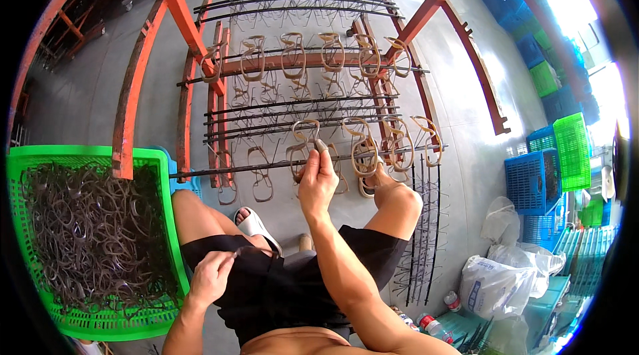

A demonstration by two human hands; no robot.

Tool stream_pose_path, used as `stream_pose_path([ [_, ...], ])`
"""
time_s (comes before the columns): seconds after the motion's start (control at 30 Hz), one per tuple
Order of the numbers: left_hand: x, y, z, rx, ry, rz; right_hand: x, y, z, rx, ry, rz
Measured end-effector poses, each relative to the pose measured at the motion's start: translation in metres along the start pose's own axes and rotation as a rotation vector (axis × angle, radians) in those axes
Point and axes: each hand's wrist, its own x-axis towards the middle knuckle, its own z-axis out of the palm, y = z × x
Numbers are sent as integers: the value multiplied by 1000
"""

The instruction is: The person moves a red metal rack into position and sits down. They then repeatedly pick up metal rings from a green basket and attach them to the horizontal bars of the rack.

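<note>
My right hand is raised to the front bar of an orange rack, its fingers pinched on a tan looped frame shaped like a glasses front. More looped frames hang along that bar to its right, and thinner ones to its left. Over my left thigh, my left hand is closed, thumb against fingers. A dark curved piece sticks out from its fingertips, hard to make out against my black shorts.
At left stands a green basket heaped with dark looped pieces. Orange rack posts rise ahead, with further bars of frames and wire hooks. Blue and green crates, plastic bags and bottles are at right.
</note>
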Motion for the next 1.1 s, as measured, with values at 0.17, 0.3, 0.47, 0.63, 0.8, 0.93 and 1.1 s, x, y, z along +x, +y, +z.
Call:
stream_pose_path([
  [0.17, -3, -5, 2, -298, -114, -123, 5, -1, -7, -21, -26, 13],
  [0.3, -4, -1, 5, -504, -119, 105, 9, 2, -10, 40, -6, 72],
  [0.47, 2, 23, 21, -684, 192, 168, 18, 12, -18, 15, -45, 91],
  [0.63, 10, 40, 6, -976, 111, 147, 0, -20, -48, -73, -150, 53],
  [0.8, 27, 46, -2, -1172, 83, 237, -56, -77, -59, -330, -488, -518],
  [0.93, 41, 36, -18, -1102, 106, 223, -55, -68, -64, 173, -1103, 134],
  [1.1, 58, -6, -42, -647, 692, 6, -43, -47, -16, 321, -468, 105],
])
